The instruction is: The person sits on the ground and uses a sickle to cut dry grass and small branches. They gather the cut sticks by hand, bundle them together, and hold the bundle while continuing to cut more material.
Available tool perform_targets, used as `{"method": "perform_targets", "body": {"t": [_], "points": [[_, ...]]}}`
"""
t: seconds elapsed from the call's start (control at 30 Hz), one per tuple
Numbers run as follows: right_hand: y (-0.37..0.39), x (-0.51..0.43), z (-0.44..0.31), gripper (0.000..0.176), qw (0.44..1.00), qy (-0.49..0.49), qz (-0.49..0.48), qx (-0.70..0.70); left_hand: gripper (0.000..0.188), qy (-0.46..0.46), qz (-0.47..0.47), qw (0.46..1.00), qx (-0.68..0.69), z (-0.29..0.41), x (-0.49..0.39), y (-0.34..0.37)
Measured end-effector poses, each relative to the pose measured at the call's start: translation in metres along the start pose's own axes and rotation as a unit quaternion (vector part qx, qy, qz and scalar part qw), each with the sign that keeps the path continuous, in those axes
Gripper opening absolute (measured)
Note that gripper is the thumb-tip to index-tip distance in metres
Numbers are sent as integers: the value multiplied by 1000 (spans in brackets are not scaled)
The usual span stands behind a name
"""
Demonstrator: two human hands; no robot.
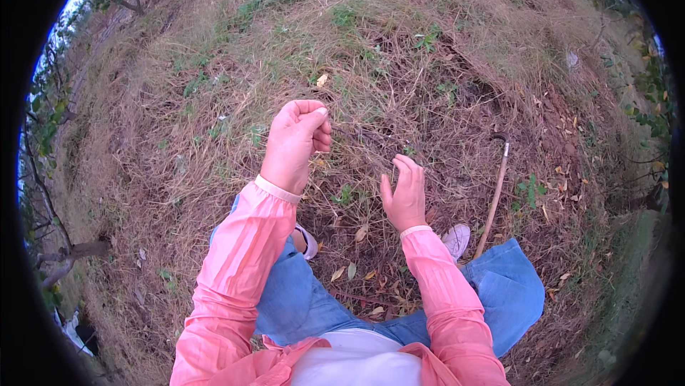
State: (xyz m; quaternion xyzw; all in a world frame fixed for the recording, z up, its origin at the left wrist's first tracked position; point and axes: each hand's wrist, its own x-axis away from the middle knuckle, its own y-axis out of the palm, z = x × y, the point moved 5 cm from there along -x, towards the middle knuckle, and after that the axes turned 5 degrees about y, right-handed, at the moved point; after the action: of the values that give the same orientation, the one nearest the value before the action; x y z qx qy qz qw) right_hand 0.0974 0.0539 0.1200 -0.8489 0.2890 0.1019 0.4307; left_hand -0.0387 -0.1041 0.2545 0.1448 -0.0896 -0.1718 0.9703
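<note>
My left hand (pixel 299 140) is raised over the dry grass, its fingers curled in and the thumb pressed against the index finger. A thin dark plant stem (pixel 364 135) seems to run from its fingertips towards my right hand (pixel 405 190). That hand is lower and to the right, with the thumb apart from the bent fingers; whether its fingertips touch the stem is unclear. To the right, a sickle with a wooden handle (pixel 495 193) and a dark curved blade (pixel 502 135) lies on the ground, its handle end near my knee.
Matted dry grass (pixel 214 118) with green weeds and fallen leaves covers the ground. Bare reddish soil (pixel 556 124) shows at the right. Tree branches (pixel 69 252) reach in at the left rim, leafy ones at the right. My shoes (pixel 456 240) stand close beneath my arms.
</note>
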Motion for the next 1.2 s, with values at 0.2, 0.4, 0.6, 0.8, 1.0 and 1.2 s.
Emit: {"method": "perform_targets", "body": {"t": [0.2,0.4,0.6,0.8,1.0,1.2], "points": [[115,-40,36,46,939,155,-245,186,8,-45,31,992,118,10,-12,-34],[176,-45,73,46,898,246,-312,189,8,-71,64,984,153,16,-9,-50],[158,-71,33,35,946,193,-248,81,8,-66,107,973,195,26,3,-73],[81,-153,-32,37,981,137,-126,-52,6,-56,105,969,215,28,13,-75],[-52,-204,-93,30,991,41,34,-120,6,-43,112,962,247,34,12,-77],[-188,-244,-127,43,983,5,150,-105,5,-34,119,961,246,25,7,-76]]}}
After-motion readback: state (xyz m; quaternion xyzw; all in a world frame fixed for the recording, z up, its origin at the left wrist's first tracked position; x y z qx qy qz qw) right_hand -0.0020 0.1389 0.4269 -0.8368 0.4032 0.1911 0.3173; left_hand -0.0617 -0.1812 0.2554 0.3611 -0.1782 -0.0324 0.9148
